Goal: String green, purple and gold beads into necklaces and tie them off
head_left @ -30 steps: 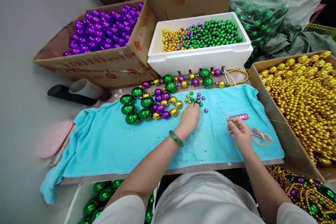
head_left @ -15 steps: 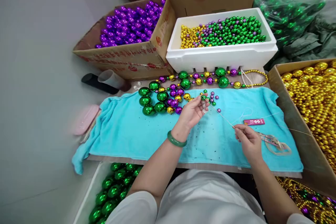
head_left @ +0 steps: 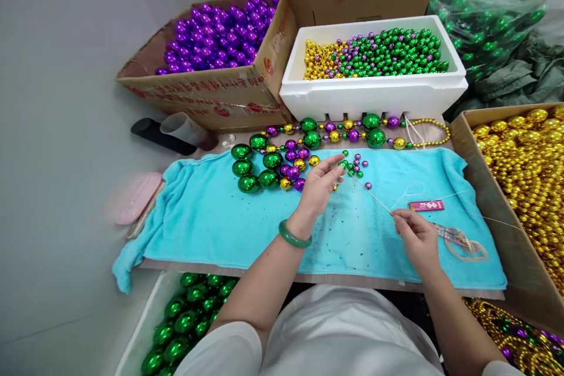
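Note:
My right hand [head_left: 416,239] pinches the end of a long thin needle [head_left: 372,194], which slants up and left over the turquoise towel [head_left: 247,229]. Its far tip reaches a few small green beads [head_left: 356,168]; I cannot tell whether one is threaded on it. Beside that tip, my left hand [head_left: 321,183] has its fingers stretched and parted, with nothing plainly held. Small purple beads [head_left: 358,157] lie just beyond. A strung bead necklace [head_left: 312,140] with large green, purple and gold balls runs behind the left hand.
A pink packet [head_left: 427,205] and scissors [head_left: 460,241] lie by my right hand. Behind stand a white foam box [head_left: 374,94] of mixed beads and a carton [head_left: 198,91] of purple balls. Another carton [head_left: 506,205] with gold beads is at right. A cup [head_left: 180,129] stands left.
My left hand has drawn slightly left from the needle tip and its fingers have parted. My right hand keeps the needle in nearly the same place.

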The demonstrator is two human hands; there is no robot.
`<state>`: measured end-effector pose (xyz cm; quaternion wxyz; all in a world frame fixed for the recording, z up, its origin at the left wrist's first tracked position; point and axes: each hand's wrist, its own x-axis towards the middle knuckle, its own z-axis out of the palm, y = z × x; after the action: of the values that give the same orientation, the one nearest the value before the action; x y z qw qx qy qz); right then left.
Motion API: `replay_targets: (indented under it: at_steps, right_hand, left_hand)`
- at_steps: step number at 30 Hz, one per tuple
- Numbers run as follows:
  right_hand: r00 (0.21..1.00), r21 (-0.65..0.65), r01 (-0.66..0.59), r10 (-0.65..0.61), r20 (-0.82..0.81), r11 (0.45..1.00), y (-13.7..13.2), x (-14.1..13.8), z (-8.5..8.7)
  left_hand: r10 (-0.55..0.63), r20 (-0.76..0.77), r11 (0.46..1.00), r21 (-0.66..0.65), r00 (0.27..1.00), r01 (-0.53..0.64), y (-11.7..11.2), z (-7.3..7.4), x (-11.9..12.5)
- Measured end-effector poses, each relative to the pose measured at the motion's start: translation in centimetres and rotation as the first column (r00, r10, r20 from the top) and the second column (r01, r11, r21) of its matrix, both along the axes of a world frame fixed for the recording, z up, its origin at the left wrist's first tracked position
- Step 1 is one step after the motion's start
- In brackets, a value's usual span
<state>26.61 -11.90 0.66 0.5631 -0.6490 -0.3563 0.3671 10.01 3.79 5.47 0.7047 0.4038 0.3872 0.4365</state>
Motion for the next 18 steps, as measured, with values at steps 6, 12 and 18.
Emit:
replay_targets:
  at_steps: [6, 12, 18]
  right_hand:
    - [0.993, -0.032, -0.048, 0.045, -0.110, 0.998, 0.6, 0.3, -0.8]
    - [0.993, -0.041, -0.006, 0.001, -0.119, 0.999, 0.7, 0.6, -1.2]
    - [0.994, -0.049, -0.037, 0.032, -0.108, 0.998, 1.1, -0.1, -0.8]
  left_hand:
    - [-0.027, -0.503, 0.891, 0.380, 0.864, 0.249, 0.6, 0.2, -1.7]
    - [0.439, -0.896, 0.837, 0.437, 0.072, 0.330, 3.6, 1.2, -8.3]
    - [0.304, -0.953, 0.899, 0.280, -0.019, 0.336, 3.8, -0.1, -9.9]
